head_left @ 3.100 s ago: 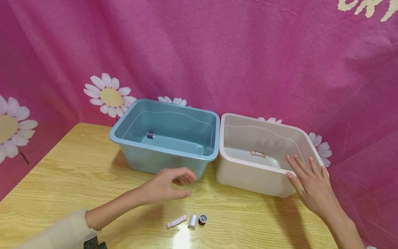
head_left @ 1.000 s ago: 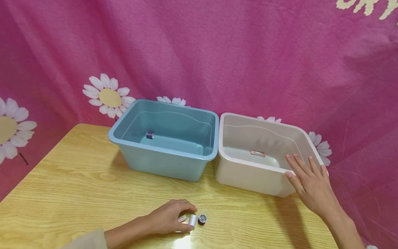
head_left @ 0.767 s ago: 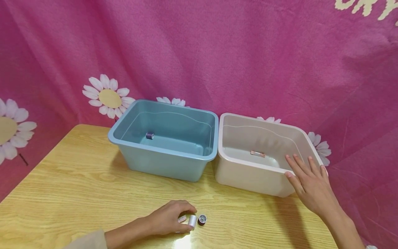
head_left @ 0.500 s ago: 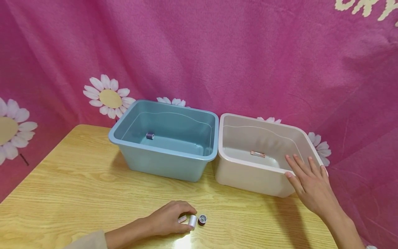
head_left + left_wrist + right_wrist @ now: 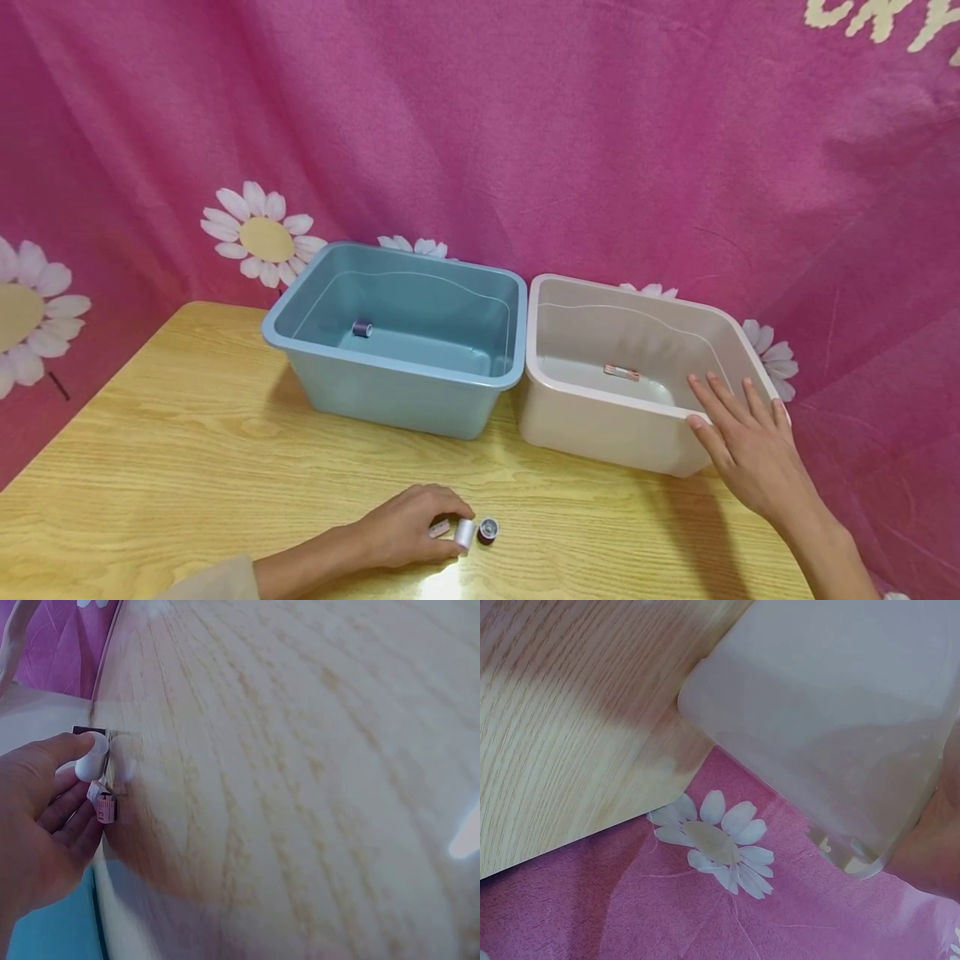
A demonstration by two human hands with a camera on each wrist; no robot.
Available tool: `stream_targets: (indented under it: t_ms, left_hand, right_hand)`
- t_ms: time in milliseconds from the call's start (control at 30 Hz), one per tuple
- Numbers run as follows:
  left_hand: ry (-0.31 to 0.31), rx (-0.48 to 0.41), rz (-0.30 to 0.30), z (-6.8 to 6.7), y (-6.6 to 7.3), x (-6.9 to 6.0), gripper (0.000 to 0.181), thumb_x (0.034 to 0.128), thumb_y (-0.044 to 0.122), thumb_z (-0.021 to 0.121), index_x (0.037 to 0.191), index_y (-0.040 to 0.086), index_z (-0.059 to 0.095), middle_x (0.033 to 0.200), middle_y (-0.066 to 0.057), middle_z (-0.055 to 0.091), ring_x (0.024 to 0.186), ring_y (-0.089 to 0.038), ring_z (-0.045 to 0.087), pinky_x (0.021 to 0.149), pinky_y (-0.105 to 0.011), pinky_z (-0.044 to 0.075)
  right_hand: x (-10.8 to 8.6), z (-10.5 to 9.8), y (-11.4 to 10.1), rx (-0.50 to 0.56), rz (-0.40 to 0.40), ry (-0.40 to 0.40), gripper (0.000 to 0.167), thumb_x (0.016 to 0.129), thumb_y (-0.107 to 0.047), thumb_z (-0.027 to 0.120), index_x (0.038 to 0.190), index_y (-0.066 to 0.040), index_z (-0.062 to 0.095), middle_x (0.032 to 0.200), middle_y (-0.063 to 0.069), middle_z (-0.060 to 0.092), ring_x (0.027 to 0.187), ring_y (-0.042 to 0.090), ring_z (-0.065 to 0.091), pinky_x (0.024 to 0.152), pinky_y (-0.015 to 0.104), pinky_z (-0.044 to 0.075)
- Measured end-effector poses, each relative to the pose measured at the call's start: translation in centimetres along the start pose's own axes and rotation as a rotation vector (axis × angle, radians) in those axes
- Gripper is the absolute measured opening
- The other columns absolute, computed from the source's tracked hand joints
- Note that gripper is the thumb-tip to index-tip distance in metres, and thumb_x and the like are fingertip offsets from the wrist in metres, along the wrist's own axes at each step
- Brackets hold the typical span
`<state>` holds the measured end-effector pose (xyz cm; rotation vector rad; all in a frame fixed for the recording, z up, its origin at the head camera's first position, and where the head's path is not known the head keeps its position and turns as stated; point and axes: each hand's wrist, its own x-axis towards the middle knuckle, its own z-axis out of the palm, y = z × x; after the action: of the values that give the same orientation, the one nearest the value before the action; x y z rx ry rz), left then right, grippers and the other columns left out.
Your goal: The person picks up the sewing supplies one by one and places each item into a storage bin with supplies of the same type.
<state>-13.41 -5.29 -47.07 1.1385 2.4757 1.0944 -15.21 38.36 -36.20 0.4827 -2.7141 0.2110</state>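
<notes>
At the front of the table, my left hand (image 5: 408, 527) pinches a white spool (image 5: 464, 533) between thumb and fingertip. In the left wrist view the white spool (image 5: 92, 757) stands upright by the thumb of the left hand (image 5: 46, 817). A small pink-and-white strip (image 5: 439, 528) lies under the curve of that hand, partly hidden. Just right of the white spool is a dark spool (image 5: 488, 531) with its end facing up. My right hand (image 5: 757, 454) rests with spread fingers on the near right rim of the beige bin (image 5: 615, 425).
A blue bin (image 5: 397, 392) stands left of the beige one, with a dark purple spool (image 5: 362, 329) inside. Another pink-and-white strip (image 5: 622, 372) lies in the beige bin. Behind the wooden table (image 5: 187, 433) hangs a pink cloth (image 5: 480, 125) with white flowers.
Over about three seconds my left hand has come down from in front of the blue bin to the white spool and closed its fingers on it. The right hand has stayed in place.
</notes>
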Motion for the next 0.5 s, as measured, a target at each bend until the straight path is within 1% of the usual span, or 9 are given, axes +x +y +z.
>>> stream_targets:
  t_ms: [333,500]
  left_hand:
    - [-0.012,-0.021,-0.010,-0.08,0.02,0.01,0.031,0.0876,0.025,0.079,0.115,0.012,0.072,0.109,0.011,0.066,0.094,0.000,0.057,0.083,-0.022,0.049]
    - [-0.008,-0.037,-0.013,-0.17,0.01,-0.10,0.031,0.0875,0.024,0.080,0.115,0.011,0.072,0.110,0.009,0.067,0.094,0.000,0.058,0.082,-0.021,0.049]
  right_hand:
    - [-0.01,0.00,-0.11,-0.006,-0.007,0.008,0.054,0.106,-0.030,0.049,0.157,-0.020,0.035,0.154,0.020,0.038,0.141,0.056,0.019,0.108,0.073,0.004]
    - [-0.02,-0.02,-0.08,-0.003,-0.003,0.002,0.055,0.106,-0.030,0.049,0.157,-0.021,0.033,0.155,0.020,0.037,0.141,0.056,0.018,0.110,0.072,0.001]
